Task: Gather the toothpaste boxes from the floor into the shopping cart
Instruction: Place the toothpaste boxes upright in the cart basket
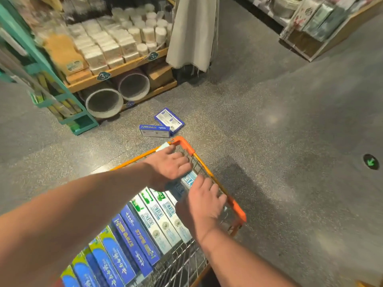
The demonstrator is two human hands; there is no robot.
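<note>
Two blue toothpaste boxes lie on the grey floor just beyond the cart: one flat (169, 120) and one on its edge (154, 130), touching each other. The shopping cart (209, 172) has an orange rim and a wire basket. Several toothpaste boxes (132, 235) lie side by side in it, blue ones and white-green ones. Both my hands are over the cart's far end. My left hand (169, 165) and my right hand (202, 204) rest on a light blue toothpaste box (187, 181) that lies across the row. How firmly either hand holds it is unclear.
A wooden shelf (116, 69) with white packs stands at the back left, round bins (104, 102) beneath it. A teal rack (68, 112) is at the left. A pale cloth (192, 32) hangs ahead. Another shelf (323, 38) is at the top right.
</note>
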